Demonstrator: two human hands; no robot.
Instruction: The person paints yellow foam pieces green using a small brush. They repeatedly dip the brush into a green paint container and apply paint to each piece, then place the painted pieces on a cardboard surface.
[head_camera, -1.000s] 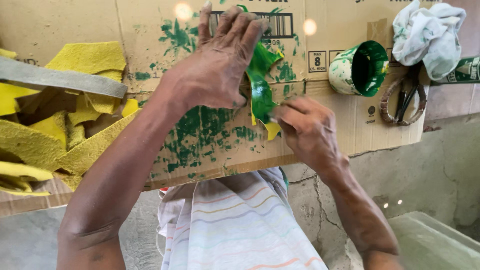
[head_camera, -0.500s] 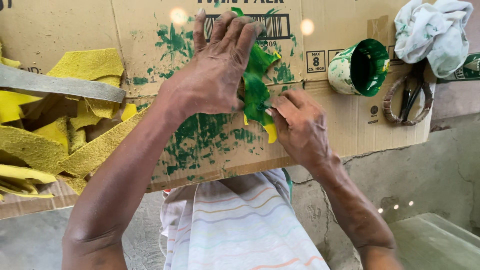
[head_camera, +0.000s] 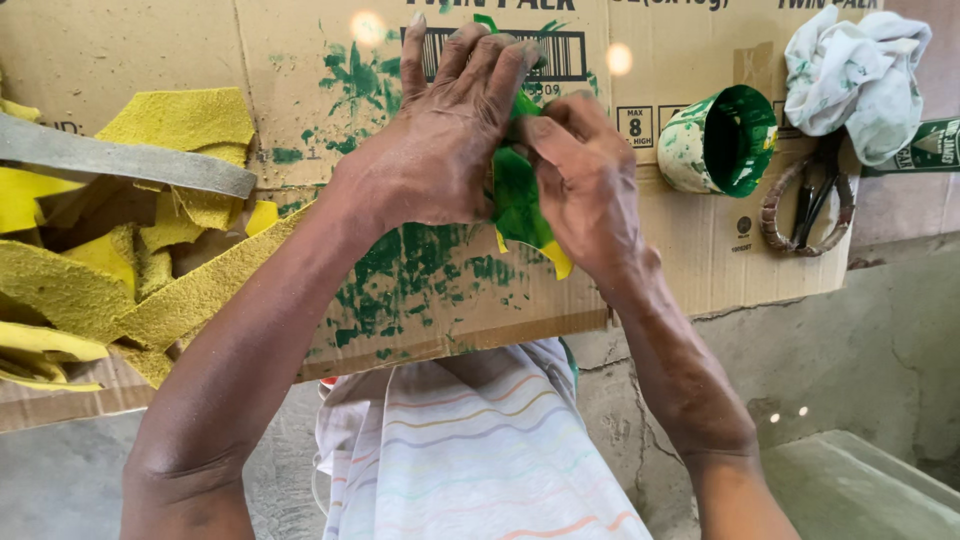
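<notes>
While I am watching through the head camera, both hands are meeting over a sheet of flattened cardboard (head_camera: 420, 300) smeared with green paint. The left hand (head_camera: 440, 160) is closing its grip on the upper part of a green-painted piece (head_camera: 517, 200) of soft material, fingers curled over its top edge, while the right hand (head_camera: 585, 175) is pinching the same piece from the other side, thumb pressing into it. The piece is hanging between the two hands just above the cardboard, its unpainted yellow tip (head_camera: 556, 260) poking out below; holding it up this way is likely keeping the wet side off the skin and the lap. The cardboard is serving as the tabletop, apparently catching stray paint. A cup (head_camera: 718, 140) coated in green is lying on its side to the right, within easy reach, near a pair of scissors (head_camera: 810, 205) and a crumpled white cloth (head_camera: 855, 75). Yellow scraps (head_camera: 150, 270) are piling up to the left, well apart from the paint.
</notes>
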